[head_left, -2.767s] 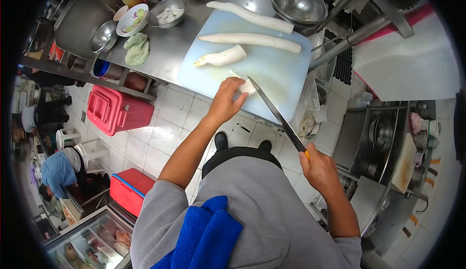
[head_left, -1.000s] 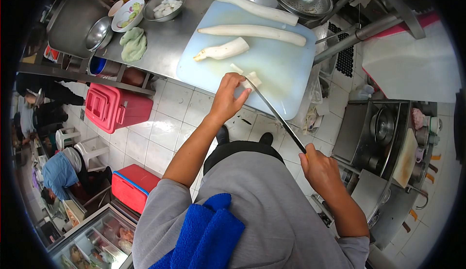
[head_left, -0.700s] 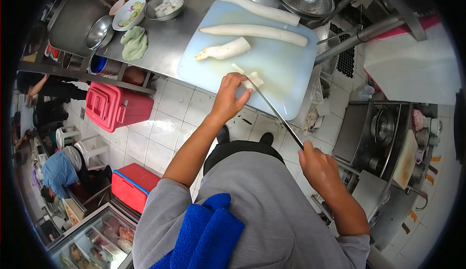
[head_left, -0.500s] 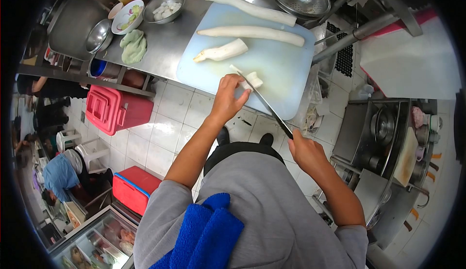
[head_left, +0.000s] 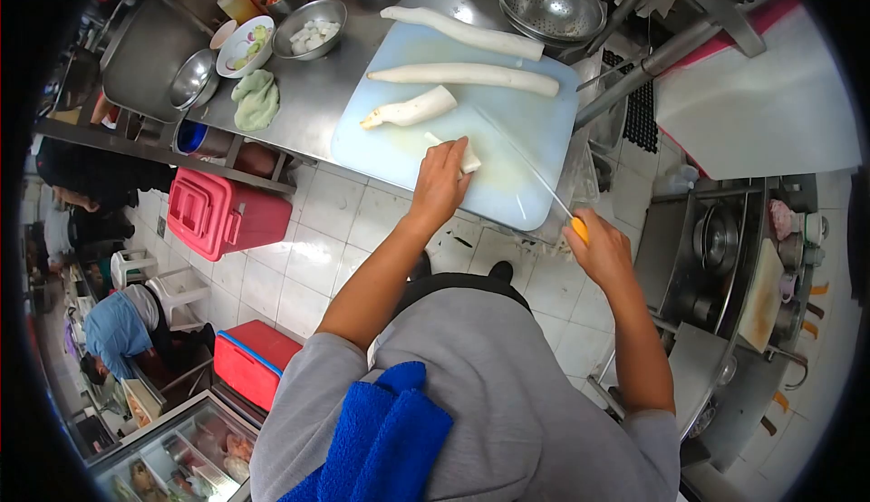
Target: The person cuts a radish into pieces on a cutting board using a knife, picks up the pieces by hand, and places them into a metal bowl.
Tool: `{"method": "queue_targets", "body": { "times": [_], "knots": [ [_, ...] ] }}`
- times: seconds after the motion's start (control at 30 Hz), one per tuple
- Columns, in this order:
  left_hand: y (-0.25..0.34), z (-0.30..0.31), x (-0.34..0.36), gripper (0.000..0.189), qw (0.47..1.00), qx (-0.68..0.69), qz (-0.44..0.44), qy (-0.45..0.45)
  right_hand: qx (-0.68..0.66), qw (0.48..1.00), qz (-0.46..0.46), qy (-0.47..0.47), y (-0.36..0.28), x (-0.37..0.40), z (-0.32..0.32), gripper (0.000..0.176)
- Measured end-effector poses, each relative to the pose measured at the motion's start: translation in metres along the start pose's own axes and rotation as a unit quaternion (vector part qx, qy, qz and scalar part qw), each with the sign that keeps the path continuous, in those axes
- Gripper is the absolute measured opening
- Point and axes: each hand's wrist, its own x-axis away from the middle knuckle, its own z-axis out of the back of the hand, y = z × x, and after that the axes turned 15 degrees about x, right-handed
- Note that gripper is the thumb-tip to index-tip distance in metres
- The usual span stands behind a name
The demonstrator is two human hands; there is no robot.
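Observation:
My left hand (head_left: 440,183) is closed over cut pieces of a peeled white root vegetable (head_left: 469,159), partly hidden under its fingers, near the front of a pale blue cutting board (head_left: 362,144). In my right hand (head_left: 600,250) is a long kitchen knife (head_left: 533,168) with a yellow handle. Its blade lies over the board, to the right of the pieces and apart from them. Farther back on the board are a short tapered root piece (head_left: 412,108) and two long peeled roots, one in the middle (head_left: 467,76) and one along the back edge (head_left: 462,33).
Left of the board, the steel counter holds a bowl of white chunks (head_left: 314,38), a white bowl of cut vegetables (head_left: 245,47) and a green cloth (head_left: 256,101). A colander (head_left: 551,5) stands behind right. Below are a pink bin (head_left: 227,212) and a red cooler (head_left: 254,362). A person (head_left: 122,330) bends at lower left.
The knife has moved right, away from the cut pieces, and its blade has turned. My left hand has shifted slightly right and now covers more of them. The view has tilted a little.

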Motion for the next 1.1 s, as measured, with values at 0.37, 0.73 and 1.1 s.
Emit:
{"method": "queue_targets", "body": {
  "times": [0.37, 0.73, 1.1],
  "knots": [
    [0.040, 0.044, 0.001, 0.047, 0.799, 0.452, 0.392, 0.060, -0.080, 0.988, 0.121, 0.050, 0.002, -0.011, -0.018, 0.046],
    [0.045, 0.058, 0.032, 0.051, 0.658, 0.654, 0.370, 0.047, -0.081, 0.974, 0.209, 0.040, 0.018, -0.069, -0.030, 0.049],
    [0.070, 0.045, 0.049, 0.051, 0.586, 0.738, 0.334, 0.023, -0.201, 0.920, 0.336, 0.001, -0.087, -0.068, 0.012, 0.058]
  ]
}}
